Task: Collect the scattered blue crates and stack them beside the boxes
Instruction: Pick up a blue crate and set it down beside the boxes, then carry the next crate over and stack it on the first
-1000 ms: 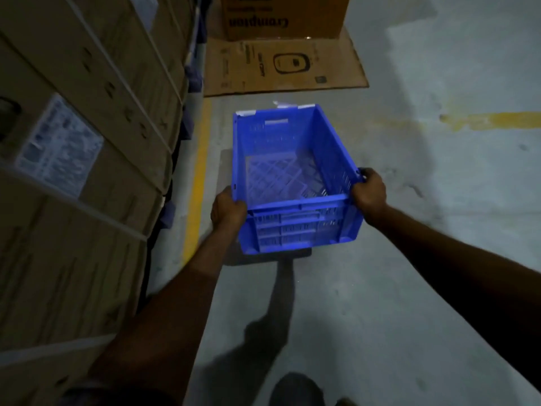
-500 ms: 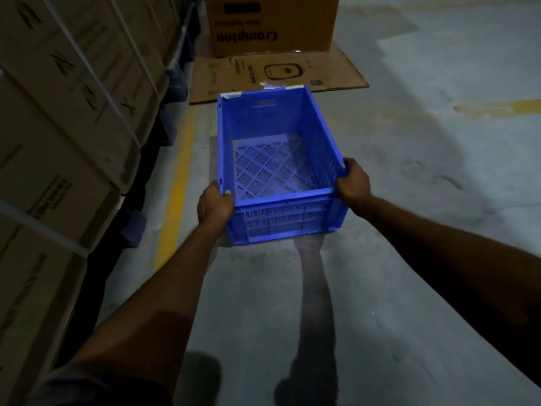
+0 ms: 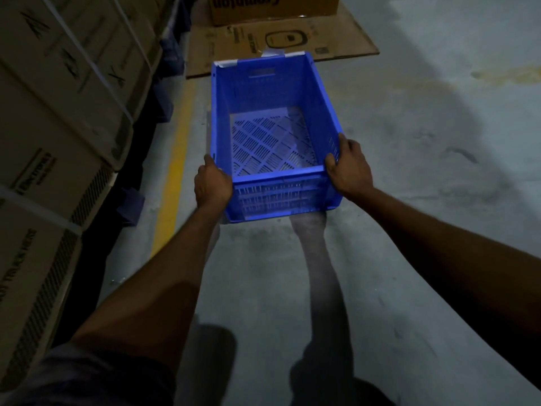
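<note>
An empty blue crate point(image 3: 263, 92) with a slotted bottom hangs in front of me above the concrete floor. My left hand point(image 3: 211, 186) grips its near left corner, and my right hand point(image 3: 348, 168) grips the near right corner at the rim. White tape marks the crate's far rim. Strapped cardboard boxes point(image 3: 58, 92) are stacked in a tall row along my left. No other blue crate is in sight.
A yellow floor line point(image 3: 175, 168) runs beside the stacked boxes, which rest on dark blue pallets point(image 3: 131, 200). A flattened cardboard sheet point(image 3: 281, 42) lies ahead with a Crompton carton point(image 3: 272, 7) standing on it. Bare concrete stretches to the right.
Carrying the crate in both hands, I have walked forward along the boxes; the flattened cardboard and the carton are nearer, and the crate now tilts so that more of its bottom shows.
</note>
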`<action>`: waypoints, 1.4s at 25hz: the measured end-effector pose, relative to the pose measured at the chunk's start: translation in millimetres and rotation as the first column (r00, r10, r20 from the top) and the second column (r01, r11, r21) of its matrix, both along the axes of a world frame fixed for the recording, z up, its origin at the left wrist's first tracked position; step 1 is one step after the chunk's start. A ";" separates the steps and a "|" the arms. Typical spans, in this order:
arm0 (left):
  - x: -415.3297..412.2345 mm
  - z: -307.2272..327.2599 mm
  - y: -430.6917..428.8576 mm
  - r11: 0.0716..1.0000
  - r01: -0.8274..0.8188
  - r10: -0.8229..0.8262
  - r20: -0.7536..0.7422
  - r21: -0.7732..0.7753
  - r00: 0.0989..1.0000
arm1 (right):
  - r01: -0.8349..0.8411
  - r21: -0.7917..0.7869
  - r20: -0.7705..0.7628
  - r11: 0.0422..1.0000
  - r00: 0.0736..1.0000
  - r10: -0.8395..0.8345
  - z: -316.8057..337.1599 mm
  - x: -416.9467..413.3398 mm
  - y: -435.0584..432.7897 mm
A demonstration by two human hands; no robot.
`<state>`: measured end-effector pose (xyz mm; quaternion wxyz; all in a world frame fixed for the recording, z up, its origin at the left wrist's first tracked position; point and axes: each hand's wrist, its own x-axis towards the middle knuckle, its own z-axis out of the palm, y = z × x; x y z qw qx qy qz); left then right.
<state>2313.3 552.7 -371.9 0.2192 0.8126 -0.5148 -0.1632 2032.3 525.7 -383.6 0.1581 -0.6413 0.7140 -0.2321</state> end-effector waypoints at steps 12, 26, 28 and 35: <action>-33.7 113.6 92.2 0.935 0.259 -0.199 0.249 -0.241 0.948 | -0.064 -0.162 -0.099 0.985 0.994 0.049 128.1 1.3 98.0; -164.2 594.4 312.7 0.902 0.359 -0.351 0.077 -0.238 0.933 | -0.106 -0.136 -0.062 0.985 0.993 0.098 604.7 -49.0 325.9; -169.4 643.7 326.1 0.865 0.427 -0.413 0.110 -0.263 0.904 | -0.101 -0.160 -0.070 0.982 0.993 0.090 651.5 -59.6 351.3; -232.9 761.5 373.8 0.704 0.628 -0.591 0.217 -0.331 0.777 | 0.095 -0.255 -0.050 0.962 0.992 -0.112 761.6 -127.6 453.7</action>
